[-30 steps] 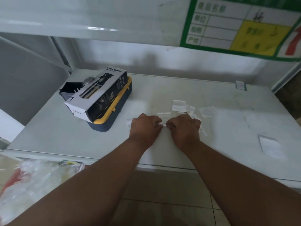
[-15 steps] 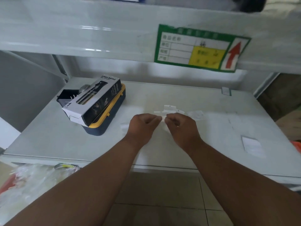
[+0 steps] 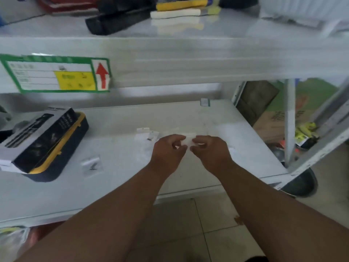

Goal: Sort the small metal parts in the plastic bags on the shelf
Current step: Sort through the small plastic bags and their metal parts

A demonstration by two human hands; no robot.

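Small clear plastic bag (image 3: 188,141) between both hands: contents obscured by fingers. Green-bordered shelf label (image 3: 54,74) at ten o'clock: text blurred. Black-and-white printed carton (image 3: 37,138) cut off at left edge.

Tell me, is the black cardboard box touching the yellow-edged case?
Touching. The head view shows the black cardboard box lying right on top of the yellow-edged case, no gap between them.

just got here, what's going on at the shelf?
A person is working at the lower shelf. The left hand and right hand together pinch one small clear plastic bag, held just above the shelf. More small bags lie behind the hands, and one lies beside the boxed spray bottle on the left.
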